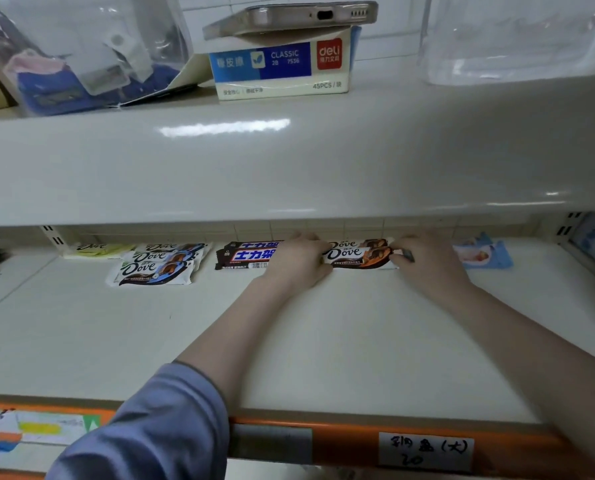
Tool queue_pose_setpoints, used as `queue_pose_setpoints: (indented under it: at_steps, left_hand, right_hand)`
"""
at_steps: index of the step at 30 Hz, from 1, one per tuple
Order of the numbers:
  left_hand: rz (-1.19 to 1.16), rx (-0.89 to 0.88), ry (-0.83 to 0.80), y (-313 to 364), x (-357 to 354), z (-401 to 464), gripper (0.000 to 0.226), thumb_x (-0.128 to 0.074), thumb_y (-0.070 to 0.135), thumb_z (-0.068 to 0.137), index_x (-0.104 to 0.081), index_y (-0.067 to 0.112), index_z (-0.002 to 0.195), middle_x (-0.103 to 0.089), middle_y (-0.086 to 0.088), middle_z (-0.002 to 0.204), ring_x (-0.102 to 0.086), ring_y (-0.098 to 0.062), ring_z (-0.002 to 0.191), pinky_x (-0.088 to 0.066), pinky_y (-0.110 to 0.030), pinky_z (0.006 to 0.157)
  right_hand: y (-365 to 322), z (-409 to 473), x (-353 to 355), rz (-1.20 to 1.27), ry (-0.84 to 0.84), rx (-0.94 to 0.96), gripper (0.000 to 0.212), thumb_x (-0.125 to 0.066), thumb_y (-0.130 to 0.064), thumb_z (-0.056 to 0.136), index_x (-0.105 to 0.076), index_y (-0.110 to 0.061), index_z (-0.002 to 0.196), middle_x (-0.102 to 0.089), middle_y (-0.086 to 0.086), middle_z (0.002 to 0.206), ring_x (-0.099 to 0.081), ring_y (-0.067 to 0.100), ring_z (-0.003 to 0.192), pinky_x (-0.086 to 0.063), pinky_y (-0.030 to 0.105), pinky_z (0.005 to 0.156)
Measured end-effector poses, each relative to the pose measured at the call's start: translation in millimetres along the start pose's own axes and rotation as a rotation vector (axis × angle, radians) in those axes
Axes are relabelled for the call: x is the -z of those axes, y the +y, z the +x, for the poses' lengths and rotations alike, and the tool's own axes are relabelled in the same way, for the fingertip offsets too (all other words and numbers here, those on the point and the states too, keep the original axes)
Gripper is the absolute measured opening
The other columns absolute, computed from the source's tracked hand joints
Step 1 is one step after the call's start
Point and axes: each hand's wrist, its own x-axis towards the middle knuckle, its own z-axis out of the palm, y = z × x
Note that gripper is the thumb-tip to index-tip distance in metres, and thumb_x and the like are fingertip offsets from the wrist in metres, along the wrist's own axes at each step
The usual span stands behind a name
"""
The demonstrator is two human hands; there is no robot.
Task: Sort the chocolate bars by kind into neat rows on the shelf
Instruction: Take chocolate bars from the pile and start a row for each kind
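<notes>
The upper shelf (289,161) hides both hands' fingers (306,237).

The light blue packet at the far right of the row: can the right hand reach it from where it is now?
Probably yes. The right hand rests at the end of the orange Dove bars, just beside the light blue packet, and only bare shelf lies between them. The shelf above hangs low, but the hand is already under it.

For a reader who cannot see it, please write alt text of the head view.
Two hands, left hand and right hand, hold the ends of orange Dove bars at the back of a white shelf. To the left lie Snickers bars and blue Dove bars.
</notes>
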Motion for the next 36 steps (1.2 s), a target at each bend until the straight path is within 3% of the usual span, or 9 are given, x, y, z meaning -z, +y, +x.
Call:
queue_pose_setpoints:
  at_steps: [3, 7, 10, 13, 16, 18, 22, 28, 36]
  left_hand:
    - [0.029, -0.030, 0.010, -2.8, -3.2, -3.0, 0.035, -0.056, 0.028, 0.085, -0.060, 0.015, 0.117, -0.063, -0.008, 0.109, -0.053, -0.032, 0.101, -0.044, -0.035, 0.084]
    - [0.040, -0.061, 0.050, -4.4, -8.8, -4.4, 0.034, -0.056, 0.027, 0.086, -0.060, 0.015, 0.118, -0.065, -0.005, 0.110, -0.053, -0.031, 0.099, -0.043, -0.036, 0.085]
    - [0.057, -0.068, 0.074, -4.6, -10.6, -4.6, 0.031, -0.054, 0.026, 0.086, -0.062, 0.013, 0.112, -0.066, -0.004, 0.105, -0.053, -0.031, 0.096, -0.044, -0.038, 0.083]
    - [0.084, -0.060, 0.094, -0.6, -10.3, -8.0, 0.035, -0.054, 0.028, 0.087, -0.060, 0.015, 0.119, -0.063, -0.006, 0.117, -0.051, -0.031, 0.106, -0.042, -0.036, 0.088]
    - [0.155, 0.042, 0.126, 10.1, -5.4, -15.8, 0.037, -0.052, 0.029, 0.086, -0.059, 0.014, 0.119, -0.056, -0.007, 0.125, -0.047, -0.030, 0.114, -0.038, -0.032, 0.089]
    - [0.189, 0.130, 0.172, 19.3, 1.7, -25.5, 0.035, -0.051, 0.029, 0.087, -0.058, 0.013, 0.118, -0.057, -0.007, 0.122, -0.047, -0.029, 0.112, -0.037, -0.031, 0.086]
    - [0.238, 0.277, 0.162, 41.0, 11.1, -62.9, 0.045, -0.048, 0.036, 0.089, -0.048, 0.016, 0.130, -0.050, -0.003, 0.131, -0.041, -0.027, 0.122, -0.032, -0.033, 0.097]
    - [0.211, 0.492, 0.204, 51.5, 5.0, -121.9, 0.044, -0.069, 0.031, 0.072, -0.066, 0.007, 0.109, -0.066, -0.013, 0.105, -0.057, -0.036, 0.102, -0.046, -0.041, 0.085]
    - [0.244, 0.625, 0.224, 6.4, 21.3, -207.3, 0.048, -0.086, 0.034, 0.053, -0.071, 0.006, 0.090, -0.069, -0.014, 0.086, -0.066, -0.037, 0.078, -0.055, -0.041, 0.065]
  right_hand:
    - [1.4, -7.7, 5.9, -0.022, 0.001, 0.099, 0.011, -0.065, -0.020, 0.080, -0.070, -0.013, 0.087, -0.041, -0.012, 0.060, -0.052, 0.030, 0.080, -0.030, 0.031, 0.067]
    - [1.0, -11.3, 8.4, -0.082, -0.020, 0.094, 0.019, -0.067, -0.022, 0.079, -0.070, -0.014, 0.095, -0.061, 0.007, 0.076, -0.054, 0.030, 0.086, -0.028, 0.030, 0.069]
    - [-0.2, -11.5, 6.2, -0.125, -0.009, 0.073, 0.021, -0.064, -0.024, 0.081, -0.069, -0.014, 0.099, -0.065, 0.009, 0.087, -0.052, 0.029, 0.092, -0.026, 0.030, 0.070]
    - [-4.6, -13.0, 7.7, -0.181, -0.021, 0.075, 0.022, -0.060, -0.024, 0.083, -0.068, -0.011, 0.099, -0.065, 0.010, 0.094, -0.051, 0.029, 0.097, -0.029, 0.031, 0.072]
    - [-12.6, -19.6, 18.4, -0.222, -0.054, 0.023, 0.026, -0.055, -0.024, 0.086, -0.064, -0.010, 0.106, -0.063, 0.011, 0.107, -0.052, 0.029, 0.102, -0.038, 0.035, 0.078]
    - [-22.1, -31.2, 30.1, -0.223, -0.104, -0.038, 0.025, -0.051, -0.025, 0.088, -0.061, -0.008, 0.104, -0.062, 0.011, 0.105, -0.053, 0.028, 0.098, -0.040, 0.035, 0.075]
    - [-49.9, -66.2, 48.1, -0.188, -0.119, -0.069, 0.029, -0.045, -0.027, 0.091, -0.056, -0.010, 0.111, -0.061, 0.009, 0.109, -0.053, 0.027, 0.101, -0.042, 0.034, 0.078]
    - [-72.7, -100.5, 42.0, -0.090, -0.212, -0.026, 0.035, -0.041, -0.035, 0.093, -0.050, -0.014, 0.119, -0.056, 0.005, 0.121, -0.047, 0.023, 0.113, -0.038, 0.034, 0.095]
    - [-142.8, -119.3, 21.6, -0.057, -0.174, 0.060, 0.037, -0.048, -0.038, 0.088, -0.055, -0.011, 0.113, -0.059, 0.010, 0.114, -0.049, 0.028, 0.110, -0.040, 0.039, 0.095]
